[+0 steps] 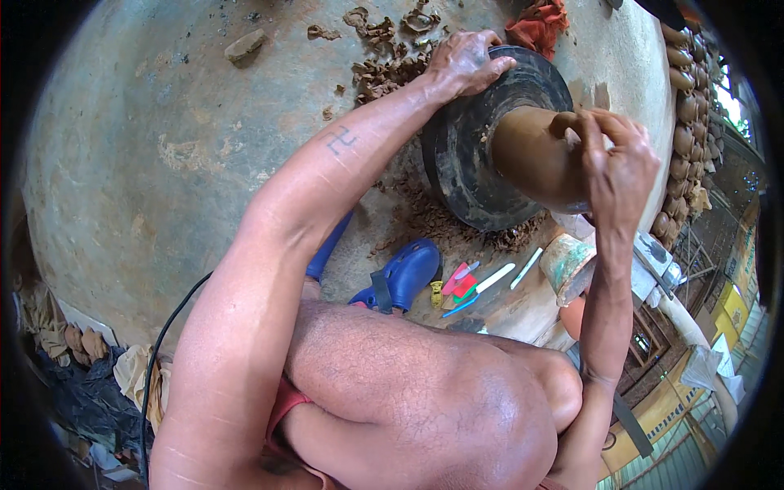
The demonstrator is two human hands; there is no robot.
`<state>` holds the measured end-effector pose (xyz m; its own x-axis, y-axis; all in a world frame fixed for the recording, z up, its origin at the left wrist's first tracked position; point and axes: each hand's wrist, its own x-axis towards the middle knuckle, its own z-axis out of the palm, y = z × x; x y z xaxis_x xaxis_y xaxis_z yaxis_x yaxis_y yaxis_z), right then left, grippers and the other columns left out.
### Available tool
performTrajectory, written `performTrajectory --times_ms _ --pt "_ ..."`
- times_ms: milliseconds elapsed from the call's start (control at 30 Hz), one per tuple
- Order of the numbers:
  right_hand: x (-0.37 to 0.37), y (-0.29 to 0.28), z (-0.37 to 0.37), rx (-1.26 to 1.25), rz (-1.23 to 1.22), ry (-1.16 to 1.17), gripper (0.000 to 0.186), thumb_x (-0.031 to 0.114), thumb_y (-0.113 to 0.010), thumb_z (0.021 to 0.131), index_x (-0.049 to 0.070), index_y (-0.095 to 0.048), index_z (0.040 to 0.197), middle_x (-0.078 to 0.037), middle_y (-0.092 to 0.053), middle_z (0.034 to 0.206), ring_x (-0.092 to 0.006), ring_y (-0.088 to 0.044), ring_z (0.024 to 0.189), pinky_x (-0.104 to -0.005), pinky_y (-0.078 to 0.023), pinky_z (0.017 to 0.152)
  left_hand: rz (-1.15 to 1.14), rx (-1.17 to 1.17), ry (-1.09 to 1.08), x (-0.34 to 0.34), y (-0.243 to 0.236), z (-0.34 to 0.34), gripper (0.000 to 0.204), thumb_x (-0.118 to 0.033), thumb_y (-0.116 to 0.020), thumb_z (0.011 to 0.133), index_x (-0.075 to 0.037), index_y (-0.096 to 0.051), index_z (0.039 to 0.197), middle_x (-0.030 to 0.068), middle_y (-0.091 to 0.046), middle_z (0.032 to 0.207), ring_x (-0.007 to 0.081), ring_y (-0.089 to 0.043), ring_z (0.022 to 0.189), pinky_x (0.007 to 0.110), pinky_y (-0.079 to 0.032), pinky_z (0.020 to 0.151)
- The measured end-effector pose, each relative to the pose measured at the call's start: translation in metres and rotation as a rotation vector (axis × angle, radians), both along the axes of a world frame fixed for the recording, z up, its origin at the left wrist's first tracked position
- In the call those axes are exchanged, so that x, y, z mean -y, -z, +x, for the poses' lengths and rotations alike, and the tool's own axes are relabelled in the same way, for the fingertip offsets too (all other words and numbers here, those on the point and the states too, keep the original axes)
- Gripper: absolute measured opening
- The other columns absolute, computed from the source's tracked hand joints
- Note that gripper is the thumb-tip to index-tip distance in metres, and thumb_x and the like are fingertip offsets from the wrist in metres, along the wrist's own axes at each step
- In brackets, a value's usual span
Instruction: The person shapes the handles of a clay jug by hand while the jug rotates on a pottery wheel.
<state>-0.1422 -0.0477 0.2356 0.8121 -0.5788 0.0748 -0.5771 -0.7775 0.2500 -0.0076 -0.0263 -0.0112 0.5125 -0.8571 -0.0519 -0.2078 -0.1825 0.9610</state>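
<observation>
A black potter's wheel carries a smooth brown clay pot with rounded sides. My left hand grips the wheel's far left rim, its thumb lying over the top face. At the pot's right side, my right hand is closed, with fingers and thumb pinched together. A small dark brown piece shows at its fingertips against the clay; whether it is a tool or a bit of clay I cannot make out. The palm side of this hand and part of the pot behind it are hidden.
Clay scraps lie left of the wheel, with a red cloth beyond it. Blue shoes, several coloured hand tools and a stained bucket sit nearer me. Stacked clay pots line the right side. A stone lies far left.
</observation>
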Motion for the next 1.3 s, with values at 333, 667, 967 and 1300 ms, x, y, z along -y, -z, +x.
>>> performTrajectory --times_ms 333,667,967,1300 --pt "0.036 -0.027 0.013 -0.214 0.288 -0.234 0.040 0.043 -0.082 0.088 0.004 -0.084 0.097 -0.019 -0.079 0.097 -0.0334 -0.075 0.085 -0.0404 -0.059 0.079 -0.091 0.000 -0.107 -0.014 -0.002 -0.013 0.059 -0.054 -0.075 0.095 -0.006 -0.074 0.127 0.0225 -0.077 0.117 0.0397 -0.074 0.111 0.048 -0.057 0.099" --pt "0.062 -0.045 0.040 -0.526 0.689 0.081 0.042 0.030 -0.088 0.076 -0.005 -0.081 0.100 -0.016 -0.074 0.095 -0.0293 -0.073 0.093 -0.0407 -0.054 0.086 -0.061 -0.020 -0.129 -0.022 0.005 -0.012 0.057 -0.053 -0.075 0.095 -0.006 -0.073 0.127 0.0226 -0.076 0.119 0.0403 -0.073 0.113 0.048 -0.057 0.099" --pt "0.059 -0.031 0.051 -0.621 0.510 0.005 0.055 0.051 -0.079 0.087 -0.004 -0.080 0.088 -0.023 -0.066 0.069 -0.0340 -0.070 0.067 -0.0455 -0.053 0.068 -0.087 -0.012 -0.154 -0.025 0.007 -0.013 0.056 -0.053 -0.074 0.095 -0.006 -0.074 0.125 0.0220 -0.076 0.117 0.0402 -0.073 0.111 0.048 -0.057 0.097" --pt "0.037 -0.071 0.008 -0.295 0.430 -0.146 0.030 0.014 -0.084 0.081 -0.002 -0.076 0.105 -0.016 -0.067 0.102 -0.0385 -0.064 0.103 -0.0438 -0.050 0.092 -0.095 -0.004 -0.147 -0.031 0.001 -0.012 0.054 -0.047 -0.076 0.095 -0.003 -0.072 0.127 0.0239 -0.076 0.116 0.0415 -0.073 0.111 0.048 -0.057 0.097"
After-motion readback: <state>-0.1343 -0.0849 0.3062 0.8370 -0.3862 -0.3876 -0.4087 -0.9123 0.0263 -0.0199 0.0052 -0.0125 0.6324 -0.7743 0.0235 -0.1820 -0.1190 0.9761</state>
